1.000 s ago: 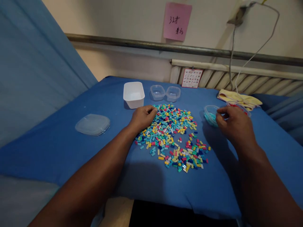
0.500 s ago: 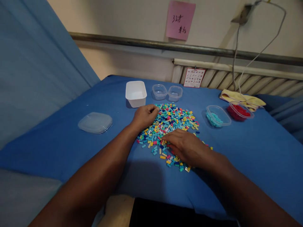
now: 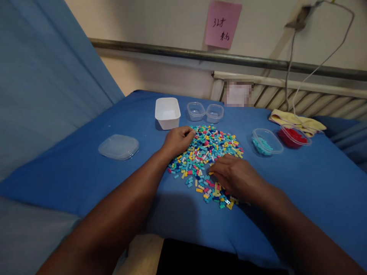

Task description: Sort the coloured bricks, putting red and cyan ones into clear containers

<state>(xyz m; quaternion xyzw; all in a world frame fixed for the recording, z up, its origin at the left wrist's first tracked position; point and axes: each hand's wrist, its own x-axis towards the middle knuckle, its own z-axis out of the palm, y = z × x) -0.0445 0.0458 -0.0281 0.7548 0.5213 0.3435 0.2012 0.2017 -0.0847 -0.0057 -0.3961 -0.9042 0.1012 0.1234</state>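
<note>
A spread pile of small toy building bricks in turquoise, yellow, pink, navy and white lies on the blue-covered table. Curled at the pile's upper left edge rests my left hand, thumb and fingers together; whatever they hold is hidden. My right hand reaches over the lower right of the pile, its fingers stretched among the bricks and a yellow brick by the fingertips. Right of the pile, a clear tub contains turquoise bricks. Touching its far side, another clear tub contains red bricks.
Behind the pile stand a white tub and two small clear tubs, one beside the other. Stacked clear lids lie at left. A folded yellow cloth and a hanging cable are at the back right.
My right hand went from above the turquoise-brick tub to the pile, then drew slightly back toward the right across the bricks. My left hand stays at the pile's edge. The view has shifted slightly.
</note>
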